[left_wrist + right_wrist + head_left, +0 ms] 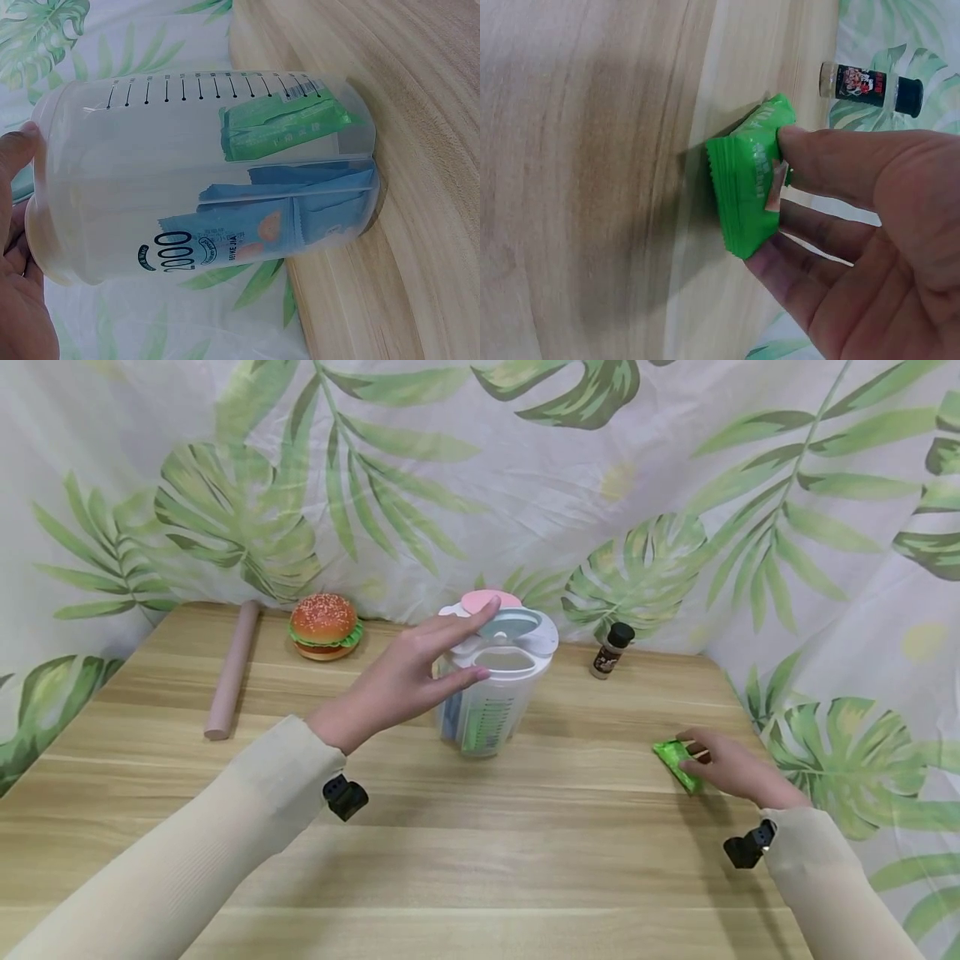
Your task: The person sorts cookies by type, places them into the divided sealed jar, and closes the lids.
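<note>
A clear lidded food storage container (495, 714) stands upright on the table, a grey-blue flap (510, 625) raised above one opening in its lid. My left hand (420, 668) holds it at the top, thumb at the front rim and fingers over the lid's left side. Through the wall in the left wrist view show a green packet (285, 127) and several blue packets (247, 221), in separate compartments. Over at the right, my right hand (723, 766) pinches a green snack packet (750, 176) between thumb and fingers, close over the tabletop.
Behind the right hand stands a black-capped seasoning bottle (611, 652). A toy hamburger (325, 627) and a pinkish rolling rod (234, 672) lie to the left on the wooden table (480, 860). Leaf-patterned cloth (525, 468) hangs along the table's back edge.
</note>
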{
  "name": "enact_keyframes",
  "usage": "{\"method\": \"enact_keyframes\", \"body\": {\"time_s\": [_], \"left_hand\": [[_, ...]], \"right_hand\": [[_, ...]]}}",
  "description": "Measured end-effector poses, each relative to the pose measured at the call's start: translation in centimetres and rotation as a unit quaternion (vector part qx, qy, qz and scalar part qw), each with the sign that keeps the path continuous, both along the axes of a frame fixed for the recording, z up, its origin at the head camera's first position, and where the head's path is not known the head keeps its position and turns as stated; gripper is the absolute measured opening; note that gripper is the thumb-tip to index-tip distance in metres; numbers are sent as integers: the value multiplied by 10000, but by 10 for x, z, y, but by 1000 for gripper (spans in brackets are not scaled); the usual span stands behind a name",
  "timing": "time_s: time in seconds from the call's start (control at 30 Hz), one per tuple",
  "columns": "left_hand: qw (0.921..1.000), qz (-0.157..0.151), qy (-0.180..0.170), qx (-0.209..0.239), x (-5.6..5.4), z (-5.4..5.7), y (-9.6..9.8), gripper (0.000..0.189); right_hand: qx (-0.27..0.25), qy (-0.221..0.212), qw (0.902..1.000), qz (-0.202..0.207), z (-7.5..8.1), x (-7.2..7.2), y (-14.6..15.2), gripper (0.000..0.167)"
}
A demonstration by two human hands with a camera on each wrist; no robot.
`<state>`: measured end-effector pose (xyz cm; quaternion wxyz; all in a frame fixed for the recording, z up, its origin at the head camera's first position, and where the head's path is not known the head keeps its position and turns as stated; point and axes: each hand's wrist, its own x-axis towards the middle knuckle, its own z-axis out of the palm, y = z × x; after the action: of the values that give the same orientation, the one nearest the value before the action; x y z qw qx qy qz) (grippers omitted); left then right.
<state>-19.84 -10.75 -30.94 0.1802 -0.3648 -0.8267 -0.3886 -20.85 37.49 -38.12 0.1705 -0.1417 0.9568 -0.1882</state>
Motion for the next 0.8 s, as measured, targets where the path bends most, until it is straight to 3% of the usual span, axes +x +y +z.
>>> {"method": "enact_keyframes", "body": {"time_s": [0.27, 0.53, 0.8], "left_hand": [[10000, -1, 51, 19, 1, -2, -1, 75], [10000, -4, 22, 21, 1, -3, -1, 75], [10000, -23, 18, 60, 1, -2, -1, 75]], "right_hand": [[-131, -121, 9995, -274, -4, 0, 1, 68], [-200, -134, 9989, -397, -5, 3, 1, 57], [-561, 299, 9977, -251, -5, 0, -3, 37]]}}
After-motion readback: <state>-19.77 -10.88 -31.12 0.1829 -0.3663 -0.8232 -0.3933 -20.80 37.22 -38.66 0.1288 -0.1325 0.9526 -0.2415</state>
